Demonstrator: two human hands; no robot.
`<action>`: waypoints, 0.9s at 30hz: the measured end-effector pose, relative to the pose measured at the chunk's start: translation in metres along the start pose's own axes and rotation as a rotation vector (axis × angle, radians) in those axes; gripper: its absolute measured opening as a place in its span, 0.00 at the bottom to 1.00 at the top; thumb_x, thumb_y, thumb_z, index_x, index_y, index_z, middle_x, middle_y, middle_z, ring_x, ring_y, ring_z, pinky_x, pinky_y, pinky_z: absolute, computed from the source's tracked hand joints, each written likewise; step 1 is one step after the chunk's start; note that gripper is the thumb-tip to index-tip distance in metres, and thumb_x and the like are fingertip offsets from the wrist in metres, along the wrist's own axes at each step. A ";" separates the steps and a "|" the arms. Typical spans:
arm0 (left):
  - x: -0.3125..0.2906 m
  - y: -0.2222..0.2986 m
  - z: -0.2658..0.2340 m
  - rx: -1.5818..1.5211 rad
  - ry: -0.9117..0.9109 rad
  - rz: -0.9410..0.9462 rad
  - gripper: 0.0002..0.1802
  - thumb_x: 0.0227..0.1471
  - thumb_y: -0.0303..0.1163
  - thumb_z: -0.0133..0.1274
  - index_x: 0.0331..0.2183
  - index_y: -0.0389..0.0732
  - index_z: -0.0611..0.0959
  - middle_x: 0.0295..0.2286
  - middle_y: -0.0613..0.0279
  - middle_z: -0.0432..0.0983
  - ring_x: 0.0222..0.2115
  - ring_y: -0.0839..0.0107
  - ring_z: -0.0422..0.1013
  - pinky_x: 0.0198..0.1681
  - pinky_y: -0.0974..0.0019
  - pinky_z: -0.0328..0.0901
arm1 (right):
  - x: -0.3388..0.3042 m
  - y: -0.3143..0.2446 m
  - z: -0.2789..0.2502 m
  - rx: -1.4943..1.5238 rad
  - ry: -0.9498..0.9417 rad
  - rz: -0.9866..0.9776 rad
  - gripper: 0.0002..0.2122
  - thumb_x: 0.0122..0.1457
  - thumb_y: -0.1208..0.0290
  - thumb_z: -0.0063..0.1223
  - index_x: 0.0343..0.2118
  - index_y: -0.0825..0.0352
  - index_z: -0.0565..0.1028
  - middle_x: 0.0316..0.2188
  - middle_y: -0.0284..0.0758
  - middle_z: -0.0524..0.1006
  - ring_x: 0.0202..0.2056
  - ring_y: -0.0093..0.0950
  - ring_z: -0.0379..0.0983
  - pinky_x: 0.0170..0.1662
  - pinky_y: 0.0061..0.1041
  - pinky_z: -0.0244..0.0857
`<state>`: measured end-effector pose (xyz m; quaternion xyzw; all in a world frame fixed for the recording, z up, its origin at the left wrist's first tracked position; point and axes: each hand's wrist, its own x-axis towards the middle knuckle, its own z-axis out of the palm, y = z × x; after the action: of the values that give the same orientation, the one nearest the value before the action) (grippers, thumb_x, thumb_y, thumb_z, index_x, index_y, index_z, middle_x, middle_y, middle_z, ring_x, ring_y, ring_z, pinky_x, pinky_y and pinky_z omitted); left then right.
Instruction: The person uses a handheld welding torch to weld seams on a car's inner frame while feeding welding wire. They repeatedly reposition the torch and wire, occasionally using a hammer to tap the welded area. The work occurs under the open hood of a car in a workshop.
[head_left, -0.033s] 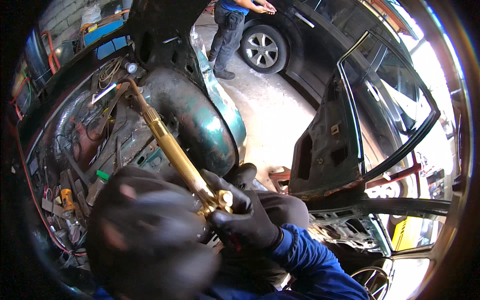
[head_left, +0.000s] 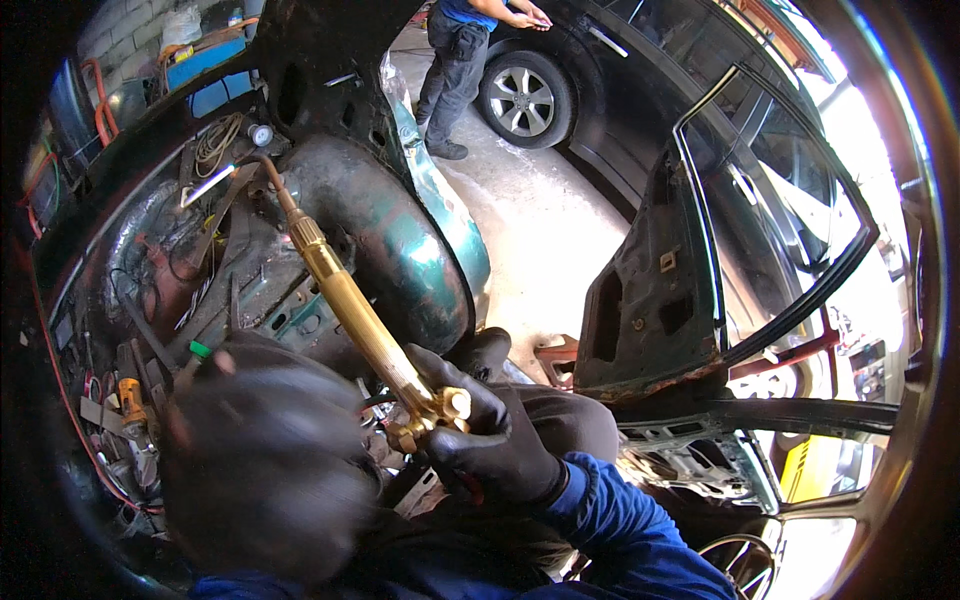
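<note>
Your right hand [head_left: 500, 440] grasps the torch [head_left: 372, 335] near its valves [head_left: 452, 403], likely for control, its tip [head_left: 268, 168] out over the car body [head_left: 372, 220], probably keeping heat off you; blur hides whether your left hand [head_left: 265, 470] holds anything.

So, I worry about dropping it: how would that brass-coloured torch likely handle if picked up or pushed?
The torch probably feels heavy for its size, since it looks all metal. Its straight handle seems stiff. Laid down, that round handle might roll, though the knobs by the right hand could check it.
</note>
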<state>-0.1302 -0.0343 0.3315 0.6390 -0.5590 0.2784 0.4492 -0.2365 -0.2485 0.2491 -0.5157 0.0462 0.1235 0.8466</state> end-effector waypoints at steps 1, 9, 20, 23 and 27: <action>-0.019 -0.010 0.013 -0.023 0.072 -0.133 0.12 0.63 0.38 0.50 0.32 0.40 0.78 0.29 0.56 0.79 0.27 0.63 0.75 0.36 0.60 0.71 | -0.004 0.002 -0.008 -0.039 0.033 -0.003 0.40 0.62 0.75 0.65 0.74 0.69 0.55 0.67 0.36 0.69 0.64 0.23 0.65 0.68 0.28 0.56; -0.084 -0.050 0.029 -0.533 0.076 -1.190 0.20 0.67 0.46 0.52 0.46 0.36 0.77 0.24 0.70 0.71 0.27 0.80 0.68 0.31 0.71 0.63 | 0.018 0.002 0.002 -0.049 0.097 0.063 0.43 0.59 0.72 0.70 0.74 0.69 0.55 0.66 0.36 0.71 0.63 0.23 0.67 0.67 0.28 0.58; -0.122 -0.078 0.035 -0.450 0.009 -0.906 0.17 0.69 0.40 0.51 0.46 0.36 0.82 0.37 0.51 0.81 0.38 0.59 0.79 0.44 0.56 0.74 | 0.060 0.032 0.021 -0.191 -0.008 0.005 0.39 0.56 0.82 0.59 0.72 0.72 0.58 0.66 0.41 0.70 0.63 0.32 0.70 0.68 0.34 0.60; -0.122 -0.081 0.038 -0.597 0.077 -1.054 0.19 0.67 0.43 0.55 0.47 0.36 0.82 0.37 0.53 0.80 0.38 0.59 0.78 0.45 0.57 0.73 | 0.063 0.043 0.017 -0.151 0.048 0.145 0.45 0.56 0.57 0.71 0.72 0.71 0.59 0.60 0.39 0.75 0.57 0.30 0.74 0.60 0.32 0.69; -0.131 -0.083 0.045 -0.708 0.176 -1.197 0.21 0.65 0.46 0.61 0.44 0.35 0.82 0.34 0.58 0.81 0.35 0.69 0.77 0.40 0.62 0.72 | 0.063 0.047 0.000 -0.186 0.047 0.332 0.47 0.55 0.44 0.72 0.70 0.69 0.63 0.51 0.36 0.80 0.48 0.26 0.78 0.51 0.28 0.74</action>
<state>-0.0860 -0.0154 0.1780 0.6273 -0.1296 -0.1651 0.7500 -0.1875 -0.2176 0.1959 -0.5798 0.1388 0.2534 0.7618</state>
